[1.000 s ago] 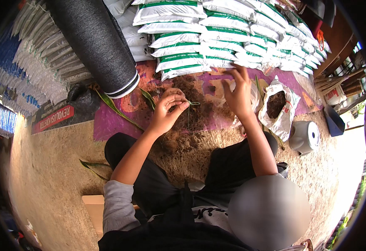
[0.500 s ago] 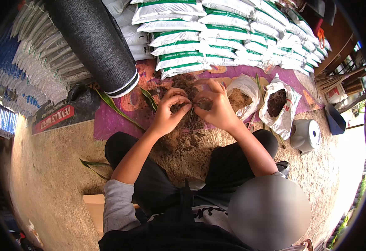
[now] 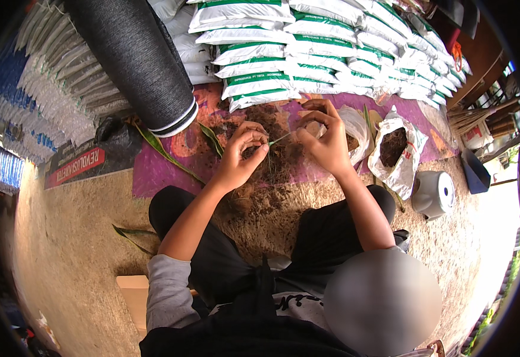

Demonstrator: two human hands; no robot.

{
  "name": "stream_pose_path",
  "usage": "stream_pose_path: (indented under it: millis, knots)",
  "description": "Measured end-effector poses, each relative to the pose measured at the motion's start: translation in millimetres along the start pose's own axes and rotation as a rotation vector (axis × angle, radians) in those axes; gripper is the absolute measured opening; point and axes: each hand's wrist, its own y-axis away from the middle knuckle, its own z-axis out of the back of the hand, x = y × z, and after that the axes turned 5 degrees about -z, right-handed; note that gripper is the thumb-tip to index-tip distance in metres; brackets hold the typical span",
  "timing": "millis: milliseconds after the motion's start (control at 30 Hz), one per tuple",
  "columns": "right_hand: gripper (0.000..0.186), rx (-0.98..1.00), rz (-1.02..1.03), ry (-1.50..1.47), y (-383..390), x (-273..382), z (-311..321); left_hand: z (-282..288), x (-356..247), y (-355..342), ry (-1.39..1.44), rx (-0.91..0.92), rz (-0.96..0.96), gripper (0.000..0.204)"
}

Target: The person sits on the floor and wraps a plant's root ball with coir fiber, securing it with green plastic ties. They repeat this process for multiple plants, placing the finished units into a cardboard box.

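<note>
Above a purple printed sheet (image 3: 168, 169) strewn with dark soil (image 3: 275, 169), my two hands are raised and apart. A thin, pale strand (image 3: 282, 138) runs between their fingertips, with a small green bit at its left end; fine threads hang below it. My left hand (image 3: 242, 156) pinches the green end between thumb and forefinger. The strand's other end is in the pinched thumb and finger of my right hand (image 3: 327, 143). Whether the strand is a string or a fibre, I cannot tell. Behind my right hand stands a clear bag (image 3: 358, 122) of brown fibre, partly hidden.
A white bag (image 3: 416, 140) of dark soil and a grey-white pot (image 3: 431, 195) stand at the right. Long yellow-edged leaves (image 3: 168, 154) lie at the left. A black mesh roll (image 3: 132, 65) and stacked white-green sacks (image 3: 254, 62) border the far side. A blue dustpan (image 3: 475, 169) stands far right.
My right hand has moved right, away from my left hand, and the pale strand now stretches between them. The left hand has barely moved.
</note>
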Motion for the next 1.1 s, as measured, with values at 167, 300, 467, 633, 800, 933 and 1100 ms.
stream_pose_path:
  millis: [167,300,467,633,800,933,1100]
  knots:
    - [0.011,-0.063,-0.025,-0.07,-3.5,-24.3,-2.3,0.1,3.0,0.3,0.018,0.013,-0.017,0.012]
    - [0.014,-0.047,-0.35,-0.494,-5.9,-29.8,-2.1,1.3,4.9,0.8,0.03,0.0,-0.032,0.011]
    - [0.018,-0.108,-0.506,-0.607,-6.8,-19.6,1.7,4.4,5.6,1.3,0.082,-0.019,-0.024,0.011]
    - [0.016,-0.065,-0.59,-0.742,-8.8,-23.6,8.8,9.7,9.4,1.2,0.095,-0.029,-0.009,0.014]
    - [0.017,0.01,-0.511,-0.737,-3.9,-24.0,-1.0,8.0,2.8,-1.6,0.001,-0.138,0.027,0.026]
    - [0.012,0.145,-0.468,-0.723,-0.2,-21.7,-5.3,7.4,5.3,-4.1,-0.076,-0.157,-0.028,0.019]
    - [0.01,0.265,-0.431,-0.669,5.3,-9.2,-13.3,-1.4,5.3,-4.5,-0.122,-0.122,-0.106,0.012]
